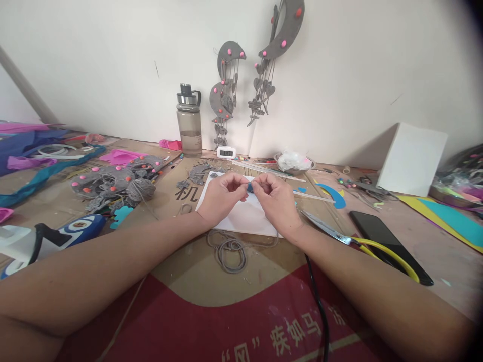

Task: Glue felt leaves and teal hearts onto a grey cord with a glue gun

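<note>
My left hand and my right hand meet over a white sheet. Both are closed in a pinch on one small blue piece, mostly covered by the fingertips; its shape cannot be made out. A loose coil of grey cord lies in front of the sheet, one strand running toward my right wrist. Just right of my right hand are a blue crescent cutout and a clear stick. Yellow-handled scissors lie open beside my right forearm.
A phone lies beyond the scissors. At left are a blue-and-white tool, a grey yarn ball and grey felt pieces. A bottle, small clock and bowl stand behind. Grey crescent hangings hang on the wall.
</note>
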